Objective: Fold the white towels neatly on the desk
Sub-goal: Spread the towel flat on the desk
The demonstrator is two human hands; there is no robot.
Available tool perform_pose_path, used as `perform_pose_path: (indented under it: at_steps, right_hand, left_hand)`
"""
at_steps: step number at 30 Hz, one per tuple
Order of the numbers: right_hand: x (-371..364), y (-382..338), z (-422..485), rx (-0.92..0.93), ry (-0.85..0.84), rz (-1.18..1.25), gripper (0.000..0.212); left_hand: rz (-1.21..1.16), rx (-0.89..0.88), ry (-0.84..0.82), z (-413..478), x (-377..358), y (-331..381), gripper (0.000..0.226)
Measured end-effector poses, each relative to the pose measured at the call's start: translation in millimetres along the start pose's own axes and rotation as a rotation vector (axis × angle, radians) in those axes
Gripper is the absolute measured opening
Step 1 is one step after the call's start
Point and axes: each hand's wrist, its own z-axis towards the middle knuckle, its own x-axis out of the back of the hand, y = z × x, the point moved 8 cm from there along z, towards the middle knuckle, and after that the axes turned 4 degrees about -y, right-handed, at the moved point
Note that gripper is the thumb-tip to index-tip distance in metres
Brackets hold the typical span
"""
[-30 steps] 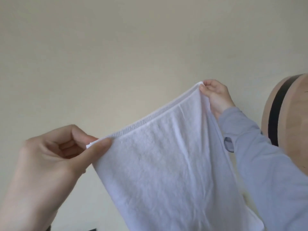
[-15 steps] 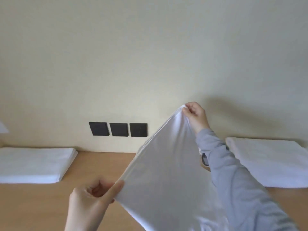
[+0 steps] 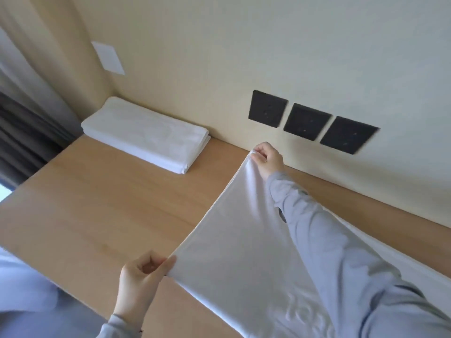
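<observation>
Left hand (image 3: 144,274) sitting at about seven o'clock in the view, thumb and forefinger pinching the near corner of a white towel (image 3: 244,252), remaining fingers curling loosely into the palm. Right hand (image 3: 267,159) reaching out toward one o'clock from the left, fingertips pinching the far corner of the same towel just in front of the foot of the wall (image 3: 219,45). Towel edge running fairly taut between the two hands; the rest of the cloth hanging and spreading toward five o'clock, rumpling near the bottom edge of the frame. Cannot tell how much of it is resting on the desk (image 3: 97,203). Grey sleeve (image 3: 329,240) of the right arm crossing over the towel and hiding part of it. Folded stack of white towels (image 3: 146,135) lying on the desk at ten o'clock, well apart from both hands, tucked against the wall in the corner, layered edges showing at its near end. Three black wall plates (image 3: 306,121) sitting in a row at one o'clock, just above the right hand. Small white plate (image 3: 108,57) showing on the side wall at eleven o'clock. Curtain (image 3: 24,132) hanging at nine o'clock beside the desk's left end.
</observation>
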Motion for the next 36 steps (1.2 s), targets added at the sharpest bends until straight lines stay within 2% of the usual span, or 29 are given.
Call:
perform_pose_path:
  at_steps: [3,6,10,12,14,16,18,19,21,23,24,26,29,32,36]
  right_hand:
    - [-61,18,16,-0.029,-0.093,-0.062,0.011]
    - [-110,30,27,-0.034,-0.136,-0.108,0.005]
    - [-152,31,33,0.064,-0.130,-0.264,0.005]
    - [-162,23,32,0.143,-0.117,-0.349,0.010]
    - [-173,12,29,0.206,-0.149,-0.537,0.018]
    - [-180,-8,13,0.332,-0.118,-0.729,0.027]
    - [-185,-35,-25,0.547,-0.064,-0.711,0.034]
    - [-191,-41,-52,0.682,-0.088,-0.650,0.035]
    - [-212,-32,-116,0.885,-0.312,-0.614,0.035]
    - [-225,-5,-161,0.969,-0.577,-0.711,0.043]
    - [-226,7,-165,0.972,-0.652,-0.755,0.048]
    - [-215,23,-139,0.961,-0.662,-0.871,0.053]
    - [-181,38,-60,0.790,-0.574,-1.033,0.058]
    - [-147,56,1,0.531,-0.517,-1.003,0.058]
    - [-138,58,7,0.431,-0.367,-1.130,0.061]
  left_hand:
    - [0.024,0.086,0.059,17,22,-39,0.024]
    - [0.171,0.104,0.139,31,45,-61,0.025]
    - [0.353,0.129,0.220,39,66,-69,0.028]
    - [0.573,0.155,0.275,41,70,-67,0.023]
    - [0.791,0.054,0.340,42,57,-51,0.020]
    - [0.882,-0.213,0.250,46,15,-29,0.030]
    - [0.970,-0.433,-0.009,49,-34,-20,0.054]
    - [1.007,-0.478,-0.100,52,-48,-23,0.059]
    - [1.060,-0.497,-0.184,62,-56,-34,0.060]
    - [1.079,-0.496,-0.211,65,-55,-44,0.062]
    - [1.080,-0.483,-0.211,66,-54,-47,0.063]
    - [1.083,-0.432,-0.193,68,-51,-49,0.065]
    - [1.078,-0.393,-0.170,68,-48,-48,0.068]
    - [1.087,-0.388,-0.161,69,-48,-48,0.069]
    - [1.101,-0.394,-0.149,68,-49,-48,0.070]
